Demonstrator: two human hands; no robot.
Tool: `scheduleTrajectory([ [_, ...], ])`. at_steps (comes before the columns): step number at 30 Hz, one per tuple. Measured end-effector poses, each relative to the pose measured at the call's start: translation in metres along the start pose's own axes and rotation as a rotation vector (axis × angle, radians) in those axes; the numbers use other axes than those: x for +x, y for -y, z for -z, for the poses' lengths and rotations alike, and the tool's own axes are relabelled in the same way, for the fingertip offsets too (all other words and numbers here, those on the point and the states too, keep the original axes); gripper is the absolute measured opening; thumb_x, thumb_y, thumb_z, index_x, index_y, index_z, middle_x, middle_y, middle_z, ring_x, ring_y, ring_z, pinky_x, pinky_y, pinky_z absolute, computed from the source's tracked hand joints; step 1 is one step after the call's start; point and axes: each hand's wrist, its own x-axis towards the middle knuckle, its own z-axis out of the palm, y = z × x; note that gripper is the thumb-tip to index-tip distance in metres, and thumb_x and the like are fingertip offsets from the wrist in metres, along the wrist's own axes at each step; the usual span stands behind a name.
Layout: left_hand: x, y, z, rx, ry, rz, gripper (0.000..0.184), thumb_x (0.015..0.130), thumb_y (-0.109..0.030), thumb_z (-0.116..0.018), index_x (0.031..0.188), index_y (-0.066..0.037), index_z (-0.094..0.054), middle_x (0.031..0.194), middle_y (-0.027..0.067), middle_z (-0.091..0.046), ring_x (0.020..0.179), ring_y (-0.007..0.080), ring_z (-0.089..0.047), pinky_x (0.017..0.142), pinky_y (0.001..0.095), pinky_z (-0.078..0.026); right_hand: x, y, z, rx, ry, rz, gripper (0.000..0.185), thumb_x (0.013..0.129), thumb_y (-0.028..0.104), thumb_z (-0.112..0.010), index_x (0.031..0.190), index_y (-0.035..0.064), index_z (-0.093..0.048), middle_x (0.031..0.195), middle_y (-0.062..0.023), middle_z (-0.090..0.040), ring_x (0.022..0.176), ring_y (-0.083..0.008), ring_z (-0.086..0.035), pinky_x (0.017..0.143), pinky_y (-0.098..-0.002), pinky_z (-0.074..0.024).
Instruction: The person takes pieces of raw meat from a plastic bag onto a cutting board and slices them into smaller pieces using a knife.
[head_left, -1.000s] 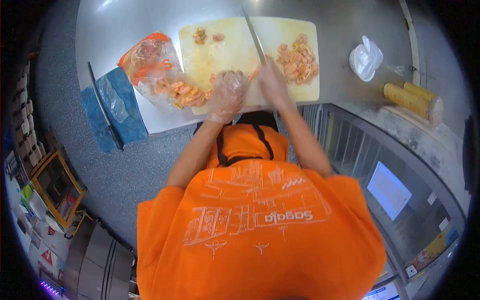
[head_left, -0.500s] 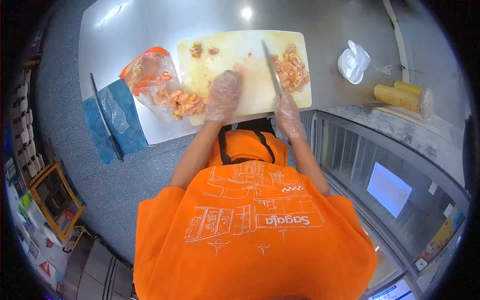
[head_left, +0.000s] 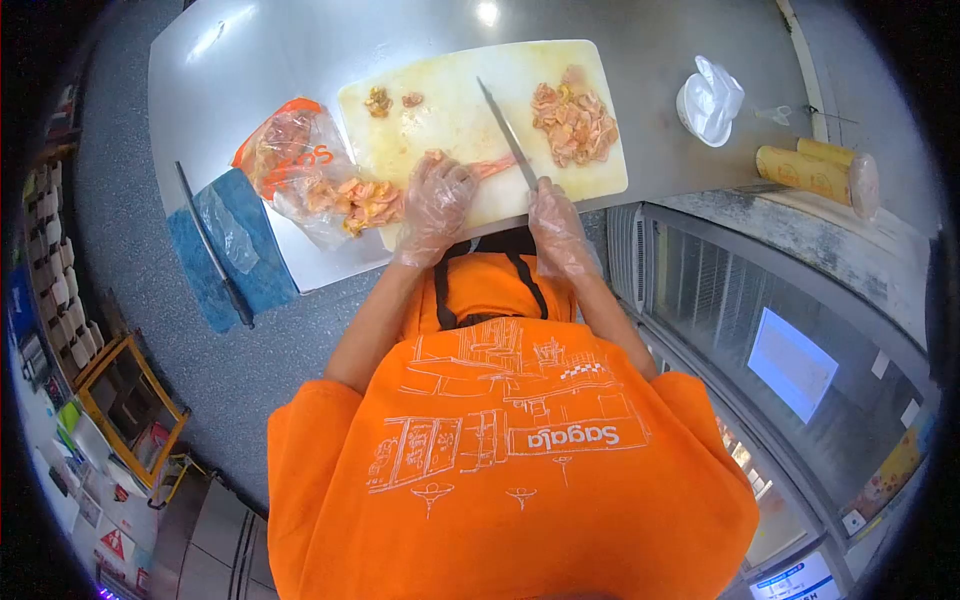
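In a clear plastic glove, my left hand [head_left: 437, 205] presses down on a strip of raw meat [head_left: 492, 167], perhaps chicken, at the near side of the white cutting board [head_left: 460, 95]. My right hand [head_left: 557, 222], also gloved, is wrapped around the handle of a knife [head_left: 508, 132]. The long blade points away from me and slants left, close to the strip's right end. A pile of cut meat pieces [head_left: 572, 122] lies right of the blade. Larger pieces of meat [head_left: 365, 203] spill from a plastic bag [head_left: 300, 150] left of my left hand.
Small scraps [head_left: 378, 102] sit on the board's far left. A sharpening rod [head_left: 205, 225] lies across a blue cloth [head_left: 255, 255] at the table's left edge. To the right are a white bowl with a plastic bag [head_left: 705, 110], yellow film rolls [head_left: 800, 180] and a glass-fronted cabinet [head_left: 700, 270].
My left hand has turned and flattened onto the meat, and a strip now stretches out to its right. The knife has swung left, away from the pile, with its tip nearer the board's middle.
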Motion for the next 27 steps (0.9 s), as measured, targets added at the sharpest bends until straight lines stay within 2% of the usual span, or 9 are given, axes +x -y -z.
scheduleTrajectory([
  [5,0.0,-0.002,-0.003,0.011,0.008,0.009,0.027,0.079,-0.014,-0.067,0.105,-0.012,-0.073,0.106,0.0047,-0.068,0.11,0.0251,-0.064,0.112,0.0488,-0.046,-0.011,-0.003,-0.01,0.04,-0.074,0.25,0.023,0.106,0.019,-0.047,0.11,-0.0026,-0.052,0.1,-0.0311,-0.061,0.095,-0.0528,-0.063,0.084,-0.06,-0.0506],
  [10,0.004,-0.008,0.001,0.036,0.049,0.041,0.029,0.079,-0.012,-0.067,0.107,-0.01,-0.071,0.106,0.0061,-0.068,0.111,0.0251,-0.064,0.111,0.046,-0.047,-0.027,0.014,-0.005,0.03,0.268,0.046,0.033,0.096,0.008,-0.054,0.126,-0.0058,-0.051,0.126,-0.0368,-0.053,0.115,-0.0534,-0.057,0.096,-0.0527,-0.0502],
  [14,-0.005,-0.005,-0.001,-0.011,0.015,0.025,0.023,0.083,-0.009,-0.066,0.105,-0.01,-0.07,0.103,0.0069,-0.068,0.109,0.0245,-0.064,0.109,0.0443,-0.048,0.08,0.033,-0.049,0.045,-0.254,0.488,0.054,0.093,0.006,-0.053,0.143,-0.0097,-0.039,0.125,-0.036,-0.058,0.109,-0.0515,-0.062,0.095,-0.0569,-0.0512],
  [15,-0.01,-0.007,-0.003,-0.138,-0.02,0.091,0.021,0.084,-0.009,-0.066,0.105,-0.01,-0.071,0.103,0.0068,-0.068,0.108,0.0254,-0.063,0.108,0.0443,-0.048,0.097,0.064,-0.033,0.058,-0.069,0.277,0.053,0.094,0.008,-0.054,0.142,-0.0109,-0.041,0.125,-0.0351,-0.059,0.109,-0.0516,-0.062,0.096,-0.0564,-0.0508],
  [17,-0.008,-0.004,0.003,-0.181,-0.018,0.097,0.022,0.087,-0.01,-0.068,0.109,-0.01,-0.069,0.107,0.0087,-0.066,0.107,0.0289,-0.063,0.104,0.0446,-0.049,0.131,0.071,-0.027,-0.038,-0.061,0.256,0.05,0.095,0.012,-0.055,0.138,-0.0112,-0.044,0.125,-0.0335,-0.06,0.109,-0.0514,-0.062,0.097,-0.056,-0.05],
  [19,-0.001,0.001,0.015,-0.035,-0.003,0.089,0.028,0.088,-0.012,-0.07,0.115,-0.009,-0.068,0.116,0.0126,-0.064,0.109,0.0327,-0.062,0.1,0.045,-0.05,0.151,0.003,-0.079,-0.275,-0.386,0.618,0.045,0.096,0.013,-0.055,0.134,-0.0093,-0.047,0.124,-0.0323,-0.06,0.109,-0.0508,-0.062,0.096,-0.0564,-0.0494],
  [21,-0.006,0.001,0.008,0.093,-0.05,0.214,0.033,0.087,-0.015,-0.071,0.119,-0.008,-0.067,0.123,0.0167,-0.062,0.111,0.0351,-0.063,0.099,0.0452,-0.051,0.072,0.051,0.002,0.102,0.022,0.126,0.031,0.099,0.016,-0.054,0.122,-0.0046,-0.052,0.117,-0.0317,-0.061,0.105,-0.0515,-0.06,0.094,-0.0578,-0.0489],
  [25,-0.003,0.001,0.029,-0.014,-0.108,0.323,0.039,0.088,-0.018,-0.072,0.125,-0.006,-0.065,0.124,0.0218,-0.062,0.112,0.0382,-0.063,0.093,0.0479,-0.053,-0.012,-0.005,0.012,-0.036,0.055,0.298,0.022,0.104,0.02,-0.049,0.106,-0.0015,-0.055,0.1,-0.0309,-0.062,0.096,-0.0519,-0.06,0.087,-0.0571,-0.0491],
  [27,-0.012,0.005,0.017,-0.055,-0.122,0.343,0.042,0.09,-0.023,-0.072,0.127,-0.004,-0.064,0.124,0.0234,-0.062,0.113,0.0406,-0.063,0.092,0.0493,-0.054,-0.011,-0.015,0.026,0.011,-0.034,0.036,0.024,0.104,0.021,-0.049,0.103,-0.0025,-0.056,0.098,-0.03,-0.063,0.093,-0.0512,-0.061,0.085,-0.0565,-0.0496],
])
